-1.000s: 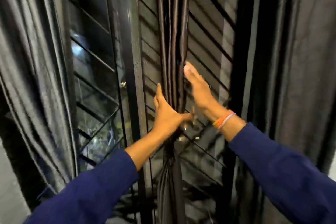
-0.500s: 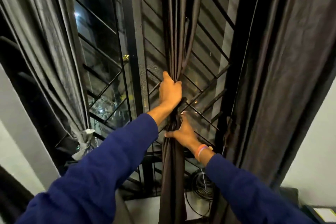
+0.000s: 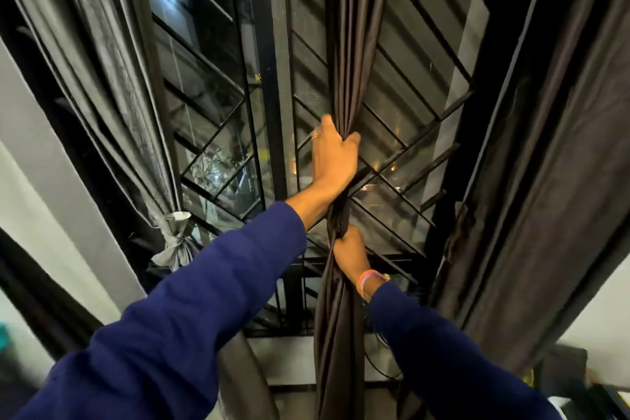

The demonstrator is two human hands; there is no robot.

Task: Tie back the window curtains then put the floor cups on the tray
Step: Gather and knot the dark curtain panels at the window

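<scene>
Curtains are the matter in hand: the middle curtain (image 3: pixel 344 317) hangs as a gathered dark column in front of the window, and both hands now have it bunched, where a second ago they were only flat against its folds, higher up and side by side. Nearest, the right hand (image 3: pixel 349 254), with bands at the wrist, grips the bundle low down, its grip closed round the fabric at the narrowed waist. Just above it the left hand (image 3: pixel 332 155) has its grip wrapped round the same column, fingers curled over the pleats, so the cloth pinches in between the two hands. That change suggests the gathering is done and the tying of this panel is about to begin or is under way; whether a tie band is in either hand cannot be told. To the left and farther off, the left curtain (image 3: pixel 112 85) is already drawn aside and knotted with a pale tie (image 3: pixel 175 237). On the right, the right curtain (image 3: pixel 552 181) hangs loose and untied, so at least this one is left, I judge. Behind everything the window grille (image 3: pixel 409 153) of slanted bars stands close to the fabric and could snag it. No cups or tray are in view, so that part has not been started.
</scene>
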